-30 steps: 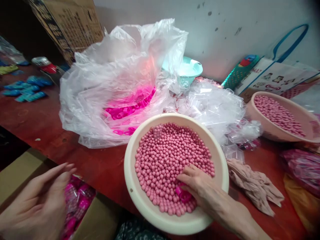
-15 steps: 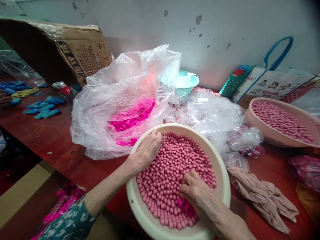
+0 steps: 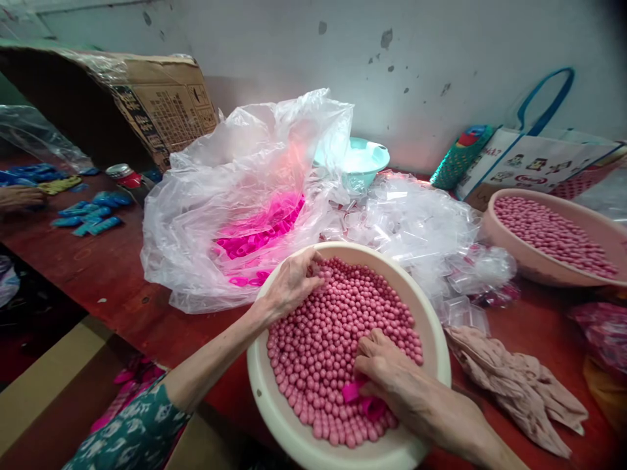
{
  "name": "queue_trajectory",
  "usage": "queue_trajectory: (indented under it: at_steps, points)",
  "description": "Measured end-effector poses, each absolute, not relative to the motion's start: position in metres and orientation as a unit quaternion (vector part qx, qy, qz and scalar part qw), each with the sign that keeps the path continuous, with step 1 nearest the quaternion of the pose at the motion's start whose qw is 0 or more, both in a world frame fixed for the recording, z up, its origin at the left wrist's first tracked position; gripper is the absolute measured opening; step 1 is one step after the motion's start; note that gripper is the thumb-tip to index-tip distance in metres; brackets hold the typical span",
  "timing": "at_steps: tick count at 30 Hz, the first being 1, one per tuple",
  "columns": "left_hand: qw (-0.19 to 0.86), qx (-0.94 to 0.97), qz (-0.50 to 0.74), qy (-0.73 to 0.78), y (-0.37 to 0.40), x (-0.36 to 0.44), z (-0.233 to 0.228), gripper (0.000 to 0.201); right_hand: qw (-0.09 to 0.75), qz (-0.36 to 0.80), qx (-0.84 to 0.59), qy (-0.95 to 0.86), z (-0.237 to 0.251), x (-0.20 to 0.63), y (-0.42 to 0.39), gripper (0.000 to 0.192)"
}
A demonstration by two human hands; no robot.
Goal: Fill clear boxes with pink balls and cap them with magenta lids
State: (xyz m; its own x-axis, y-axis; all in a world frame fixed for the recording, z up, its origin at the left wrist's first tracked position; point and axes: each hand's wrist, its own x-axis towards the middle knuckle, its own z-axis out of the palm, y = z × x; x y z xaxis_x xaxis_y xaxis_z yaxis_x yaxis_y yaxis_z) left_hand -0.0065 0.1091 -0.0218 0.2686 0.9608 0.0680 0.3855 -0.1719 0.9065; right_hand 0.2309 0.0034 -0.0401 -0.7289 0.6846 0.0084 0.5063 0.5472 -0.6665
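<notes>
A cream basin (image 3: 431,320) full of round pink beads (image 3: 323,352) stands before me on the red table. At its far left side is my left hand (image 3: 291,284), bent over the beads, thumb and fingers apart at the tips; I make out nothing firmly held there. My right hand (image 3: 385,365) reaches down among the beads with its fingers curled. Under those fingers shows a bright pink plastic piece (image 3: 372,406) with a ring-like opening, partly covered by the hand.
A clear plastic bag (image 3: 191,215) of magenta pieces (image 3: 259,235) lies behind the basin, beside heaped clear plastic (image 3: 416,215). At right are a peach bowl (image 3: 499,241) of beads and a crumpled cloth (image 3: 519,385). Another person's hand (image 3: 19,198) is at far left, near blue pieces (image 3: 93,215).
My left hand's fingers have moved slightly right over the beads and spread apart. The pink piece under my right hand shows more. At far left, the other person's hand has come further into view.
</notes>
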Motion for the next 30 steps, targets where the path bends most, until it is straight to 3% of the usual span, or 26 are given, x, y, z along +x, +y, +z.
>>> queue_trajectory:
  at_steps: [3, 7, 12, 16, 23, 26, 30]
  points:
    - [0.51, 0.619, 0.36, 0.476, 0.102, -0.005, -0.017, 0.035, 0.146, 0.326, -0.32, -0.878, -0.031, 0.224, 0.011, 0.023]
    - [0.599, 0.55, 0.368, 0.452, 0.086, -0.007, -0.007, 0.025, 0.141, 0.324, -0.319, -0.88, -0.03, 0.223, 0.009, 0.019]
    - [0.632, 0.501, 0.402, 0.433, 0.06, -0.011, 0.001, 0.015, 0.173, 0.336, -0.366, -0.85, -0.043, 0.221, -0.002, 0.025]
    - [0.642, 0.471, 0.424, 0.431, 0.037, -0.009, 0.0, 0.011, 0.178, 0.414, -0.484, -0.75, -0.034, 0.204, 0.008, 0.029]
    - [0.664, 0.45, 0.371, 0.467, 0.002, 0.005, -0.008, 0.01, 0.335, 0.597, -0.449, -0.574, -0.004, 0.189, 0.028, 0.024]
    - [0.676, 0.428, 0.375, 0.468, -0.001, 0.006, -0.013, 0.021, 0.352, 0.581, -0.446, -0.582, -0.001, 0.185, 0.024, 0.02]
    - [0.703, 0.406, 0.384, 0.439, 0.001, 0.003, -0.015, 0.024, 0.373, 0.459, -0.418, -0.69, -0.002, 0.177, 0.019, 0.015]
